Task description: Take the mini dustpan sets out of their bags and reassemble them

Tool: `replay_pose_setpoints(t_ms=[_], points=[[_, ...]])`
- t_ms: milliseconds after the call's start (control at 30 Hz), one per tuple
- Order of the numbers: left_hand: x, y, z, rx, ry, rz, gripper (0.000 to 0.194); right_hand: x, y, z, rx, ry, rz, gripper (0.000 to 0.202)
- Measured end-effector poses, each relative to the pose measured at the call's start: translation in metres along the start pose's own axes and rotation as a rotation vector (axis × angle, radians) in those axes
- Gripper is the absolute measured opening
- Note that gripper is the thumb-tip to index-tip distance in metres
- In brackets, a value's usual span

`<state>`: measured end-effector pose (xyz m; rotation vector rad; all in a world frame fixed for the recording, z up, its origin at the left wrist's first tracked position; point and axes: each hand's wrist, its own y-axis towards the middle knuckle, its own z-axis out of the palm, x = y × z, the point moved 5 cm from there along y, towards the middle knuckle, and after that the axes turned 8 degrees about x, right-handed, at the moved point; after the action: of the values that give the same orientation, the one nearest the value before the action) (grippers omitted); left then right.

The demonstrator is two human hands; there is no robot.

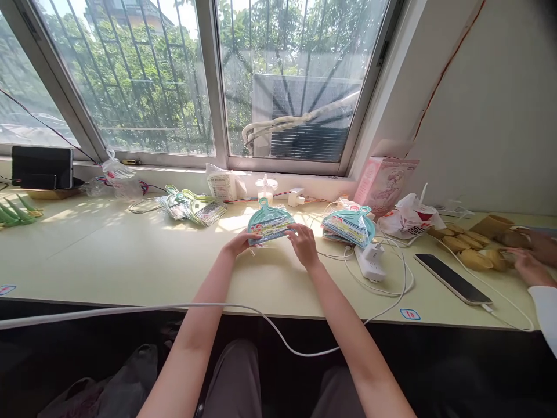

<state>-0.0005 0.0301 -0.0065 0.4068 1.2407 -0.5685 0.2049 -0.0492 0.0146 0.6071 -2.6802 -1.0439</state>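
Between my two hands is a teal dustpan-shaped item (270, 223) with a colourful printed label, in clear wrapping, raised over the middle of the table. My left hand (241, 241) grips its lower left corner, fingers closed on the edge. My right hand (303, 245) pinches its right side near the label's end. To the right, similar teal packaged items (348, 226) lie stacked beside a white power strip. Further left, a loose pile of teal and green packaged items (191, 206) rests near the window.
A white power strip (369, 264) with cables and a black phone (452, 278) lie right. A cable crosses above my lap. Behind stand a lidded cup (266, 188) and a pink box (385, 183). Another person's hand (528, 267) is beside yellowish-brown items (476, 260) at far right.
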Motion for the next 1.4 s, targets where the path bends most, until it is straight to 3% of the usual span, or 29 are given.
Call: replay_pose_setpoints(t_ms=[100,233,367,533,700,967,1133,1233,1400], points=[[0.004,0.0,-0.004,0.001,0.003,-0.045,0.049,-0.005,0.001,-0.009,-0.057,0.061,0.037,0.019],[0.008,0.003,-0.011,0.004,0.017,-0.059,0.045,-0.009,0.002,-0.015,-0.047,0.165,0.079,0.019],[0.011,0.005,-0.014,0.0,0.067,-0.104,0.037,-0.008,0.005,-0.01,-0.014,0.258,0.114,0.016],[0.008,0.007,-0.01,-0.058,0.133,-0.07,0.044,-0.009,0.006,-0.006,-0.028,0.343,0.139,0.019],[0.007,0.006,-0.005,-0.104,0.146,-0.058,0.038,-0.008,0.006,-0.001,0.056,0.466,0.112,0.025],[0.007,0.007,0.01,0.008,0.108,-0.07,0.056,-0.028,0.006,0.004,-0.027,0.674,0.431,0.019],[0.008,0.012,0.022,0.071,0.104,0.019,0.082,-0.043,0.001,-0.006,-0.259,0.674,0.53,0.008],[0.007,0.012,0.03,0.102,0.144,0.07,0.094,-0.048,-0.002,-0.002,-0.286,0.834,0.561,0.009],[0.008,0.011,0.031,0.101,0.213,0.087,0.09,-0.054,-0.009,0.017,-0.191,1.12,0.758,0.043]])
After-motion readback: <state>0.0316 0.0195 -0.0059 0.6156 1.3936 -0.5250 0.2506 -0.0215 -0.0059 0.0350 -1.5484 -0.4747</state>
